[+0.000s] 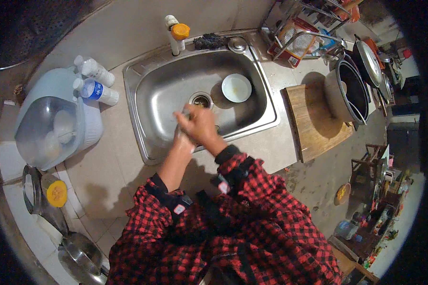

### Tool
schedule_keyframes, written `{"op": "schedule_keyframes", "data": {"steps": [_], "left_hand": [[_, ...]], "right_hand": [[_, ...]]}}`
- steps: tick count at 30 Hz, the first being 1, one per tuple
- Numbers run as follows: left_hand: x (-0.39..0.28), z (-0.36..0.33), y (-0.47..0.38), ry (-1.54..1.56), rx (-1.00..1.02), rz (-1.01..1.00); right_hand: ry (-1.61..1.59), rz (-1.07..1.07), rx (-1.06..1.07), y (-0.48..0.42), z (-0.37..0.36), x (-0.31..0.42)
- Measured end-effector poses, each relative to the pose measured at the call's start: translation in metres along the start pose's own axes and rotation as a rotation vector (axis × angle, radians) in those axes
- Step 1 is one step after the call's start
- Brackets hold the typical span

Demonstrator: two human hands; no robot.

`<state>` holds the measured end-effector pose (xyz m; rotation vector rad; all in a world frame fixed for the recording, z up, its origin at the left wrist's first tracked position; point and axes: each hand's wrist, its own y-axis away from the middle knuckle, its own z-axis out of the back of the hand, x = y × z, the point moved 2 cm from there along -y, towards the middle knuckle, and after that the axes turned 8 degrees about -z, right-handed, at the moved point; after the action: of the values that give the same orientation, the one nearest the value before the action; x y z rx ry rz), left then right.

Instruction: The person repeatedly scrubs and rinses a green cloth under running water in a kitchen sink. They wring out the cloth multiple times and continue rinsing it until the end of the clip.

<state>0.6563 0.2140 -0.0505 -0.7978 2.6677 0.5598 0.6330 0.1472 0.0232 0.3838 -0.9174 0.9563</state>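
Over the front of the stainless steel sink (160, 96), my hands are pressed together, blurred by motion. My right hand (203, 123) lies across my left hand (182, 130) and hides much of it, its fingers curled over it. Whitish wet patches, possibly suds, show on my left hand and wrist. Whether anything is between the palms cannot be seen. Just beyond my fingers is the sink drain (200, 100), with bits of debris in it. A small white bowl (236, 88) sits in the basin to the right of the drain, apart from my hands.
Behind the sink stands a faucet (175, 42) with an orange top, beside a dark scrubber (209, 41). Plastic bottles (99, 92) and a lidded bin (57, 124) stand left. Right are a wooden cutting board (299, 117) and a deep pot (337, 96). A cut pumpkin (57, 194) lies lower left.
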Motion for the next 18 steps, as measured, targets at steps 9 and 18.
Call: {"op": "schedule_keyframes", "data": {"steps": [9,18], "left_hand": [[0.001,-0.014,0.005,-0.135,-0.446,0.088],[-0.047,-0.015,0.009,-0.312,-0.088,-0.144]], "right_hand": [[-0.175,-0.31,-0.035,-0.017,-0.005,-0.071],[-0.973,-0.505,0.679,0.008,0.013,-0.101]]}}
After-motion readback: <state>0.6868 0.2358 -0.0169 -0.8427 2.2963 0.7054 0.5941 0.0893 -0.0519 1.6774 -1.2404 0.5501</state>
